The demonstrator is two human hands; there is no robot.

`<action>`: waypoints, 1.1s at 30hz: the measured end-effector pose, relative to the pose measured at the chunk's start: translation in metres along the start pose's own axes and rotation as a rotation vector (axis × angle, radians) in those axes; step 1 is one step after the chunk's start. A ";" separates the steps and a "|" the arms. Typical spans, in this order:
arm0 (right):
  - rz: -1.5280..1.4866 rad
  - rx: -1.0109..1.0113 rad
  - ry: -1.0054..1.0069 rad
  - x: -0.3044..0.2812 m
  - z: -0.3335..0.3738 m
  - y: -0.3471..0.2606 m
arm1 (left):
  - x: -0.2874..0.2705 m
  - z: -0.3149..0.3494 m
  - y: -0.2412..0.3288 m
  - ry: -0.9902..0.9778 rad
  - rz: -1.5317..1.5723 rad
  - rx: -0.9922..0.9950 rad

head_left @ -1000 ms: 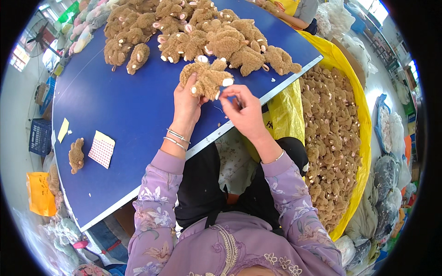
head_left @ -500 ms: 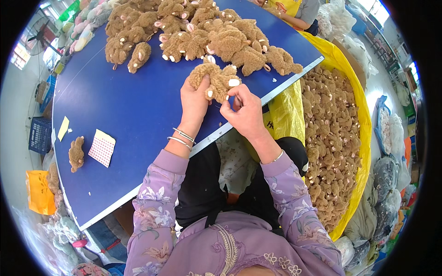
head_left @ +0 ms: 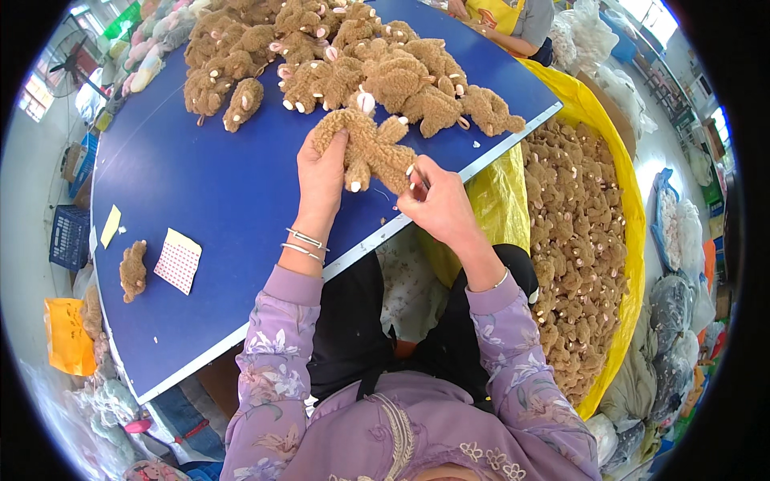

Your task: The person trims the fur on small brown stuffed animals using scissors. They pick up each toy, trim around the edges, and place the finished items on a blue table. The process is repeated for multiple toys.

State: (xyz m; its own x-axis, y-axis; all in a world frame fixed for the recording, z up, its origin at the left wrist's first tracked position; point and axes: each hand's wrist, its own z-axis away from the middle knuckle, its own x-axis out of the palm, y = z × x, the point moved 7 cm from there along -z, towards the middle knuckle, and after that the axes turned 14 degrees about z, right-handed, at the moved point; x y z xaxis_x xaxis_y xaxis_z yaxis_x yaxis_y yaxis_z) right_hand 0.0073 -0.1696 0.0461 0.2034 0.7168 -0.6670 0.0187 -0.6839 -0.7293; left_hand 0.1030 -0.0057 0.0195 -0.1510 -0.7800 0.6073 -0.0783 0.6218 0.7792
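A small brown plush toy [head_left: 370, 151] with white-tipped limbs is held between my two hands, over the near edge of the blue table. My left hand [head_left: 322, 170] is closed on its left end, thumb on top of the fur. At the other end, the fingers of my right hand [head_left: 435, 196] pinch the toy by a limb. A thin pale thread or strand shows near those fingertips; what else they may hold is hidden. Just beyond lies a heap of similar brown plush toys [head_left: 385, 68].
The blue table [head_left: 216, 208] has a pale edge strip. At its left lie a sticker sheet [head_left: 177, 260], a yellow slip [head_left: 111, 225] and a brown plush piece [head_left: 133, 271]. A yellow bag [head_left: 634, 232] packed with plush toys stands at right. Another person [head_left: 513, 24] sits at the far side.
The plush toy has turned and stretched lengthwise between my hands. My left hand has shifted slightly left, my right hand slightly right and nearer me.
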 end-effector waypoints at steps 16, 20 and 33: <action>-0.534 0.044 -0.018 -0.006 -0.019 0.035 | 0.016 0.007 -0.011 -0.088 0.005 -0.127; -0.675 0.184 -0.117 -0.006 -0.016 0.040 | 0.014 0.007 -0.013 -0.034 0.103 -0.165; -0.208 -0.147 0.150 -0.007 -0.006 0.010 | 0.011 0.007 -0.011 0.005 0.080 -0.162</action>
State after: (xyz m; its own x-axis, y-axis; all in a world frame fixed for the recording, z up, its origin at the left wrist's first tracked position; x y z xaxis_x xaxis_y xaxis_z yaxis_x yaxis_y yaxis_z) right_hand 0.0117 -0.1817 0.0441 0.3226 0.8232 -0.4673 0.2144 -0.5444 -0.8110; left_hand 0.0954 -0.0209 0.0165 -0.1457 -0.7289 0.6689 0.0942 0.6628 0.7428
